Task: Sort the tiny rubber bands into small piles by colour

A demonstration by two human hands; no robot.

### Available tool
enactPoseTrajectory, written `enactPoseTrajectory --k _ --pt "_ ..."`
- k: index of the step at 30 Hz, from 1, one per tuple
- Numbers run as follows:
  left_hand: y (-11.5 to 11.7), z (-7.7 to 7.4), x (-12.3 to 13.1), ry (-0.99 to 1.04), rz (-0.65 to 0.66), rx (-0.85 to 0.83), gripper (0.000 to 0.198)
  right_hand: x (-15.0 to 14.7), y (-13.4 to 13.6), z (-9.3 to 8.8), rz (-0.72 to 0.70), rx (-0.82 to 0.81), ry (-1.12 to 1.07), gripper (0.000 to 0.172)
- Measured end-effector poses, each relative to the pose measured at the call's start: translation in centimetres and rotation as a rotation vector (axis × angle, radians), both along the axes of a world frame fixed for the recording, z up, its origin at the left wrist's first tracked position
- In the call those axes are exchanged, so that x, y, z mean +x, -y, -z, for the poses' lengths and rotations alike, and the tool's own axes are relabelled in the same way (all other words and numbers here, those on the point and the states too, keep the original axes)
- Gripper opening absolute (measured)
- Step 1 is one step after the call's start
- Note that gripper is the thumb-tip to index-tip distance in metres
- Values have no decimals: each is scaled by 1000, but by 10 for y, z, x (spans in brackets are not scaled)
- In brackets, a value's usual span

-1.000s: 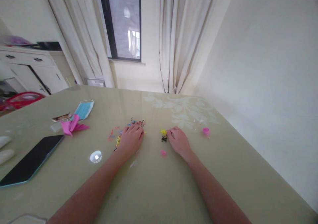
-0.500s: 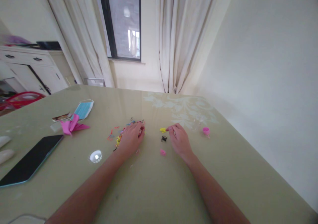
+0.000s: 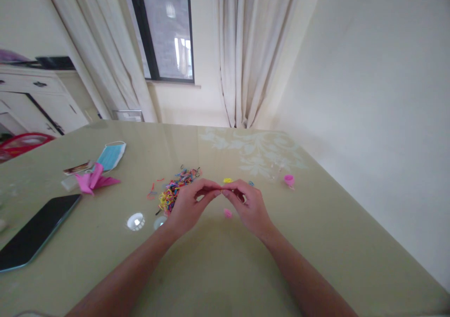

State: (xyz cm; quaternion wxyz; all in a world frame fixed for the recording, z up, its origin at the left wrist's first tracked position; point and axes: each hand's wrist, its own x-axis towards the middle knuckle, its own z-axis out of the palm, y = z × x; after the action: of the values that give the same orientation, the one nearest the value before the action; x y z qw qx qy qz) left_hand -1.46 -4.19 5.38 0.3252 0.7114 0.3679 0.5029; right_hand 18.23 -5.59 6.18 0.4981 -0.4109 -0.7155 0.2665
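My left hand (image 3: 191, 202) and my right hand (image 3: 250, 207) meet fingertip to fingertip above the table. Thumb and forefinger of each are pinched together on a tiny orange-red bit that looks like a rubber band (image 3: 221, 191), mostly covered by the fingertips. Left of my left hand lies a heap of small multicoloured rubber bands (image 3: 172, 190), partly hidden by that hand. Just beyond the joined fingertips is a little group of yellow rubber bands (image 3: 228, 180). A pink group of bands (image 3: 228, 213) rests on the near side, below my hands.
At right stands a small pink cup-like piece (image 3: 288, 180), with a blue bit (image 3: 251, 183) nearer my right hand. To the left lie a clear dome (image 3: 135, 221), a dark tablet (image 3: 40, 230), a pink folded-paper figure (image 3: 94, 181) and a blue face mask (image 3: 111, 155). A wall borders the right side.
My left hand has left the heap and moved right to meet my right hand. The right fingers have come off the yellow bands. The black bands are now hidden behind my hands.
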Motion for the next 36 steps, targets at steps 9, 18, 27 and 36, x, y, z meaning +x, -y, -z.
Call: enactPoseTrajectory --k 9,18,27,36 --pt "5 -8 0 65 -33 92 6 6 1 -6 -13 -19 -162 9" --pt "8 -16 -1 40 -41 164 10 8 8 -13 33 140 -149 7" --pt "7 -12 -1 -3 -15 80 17 9 11 -11 44 151 -44 12" --pt "5 -10 -3 -40 -13 75 20 9 10 -10 44 127 -24 15"
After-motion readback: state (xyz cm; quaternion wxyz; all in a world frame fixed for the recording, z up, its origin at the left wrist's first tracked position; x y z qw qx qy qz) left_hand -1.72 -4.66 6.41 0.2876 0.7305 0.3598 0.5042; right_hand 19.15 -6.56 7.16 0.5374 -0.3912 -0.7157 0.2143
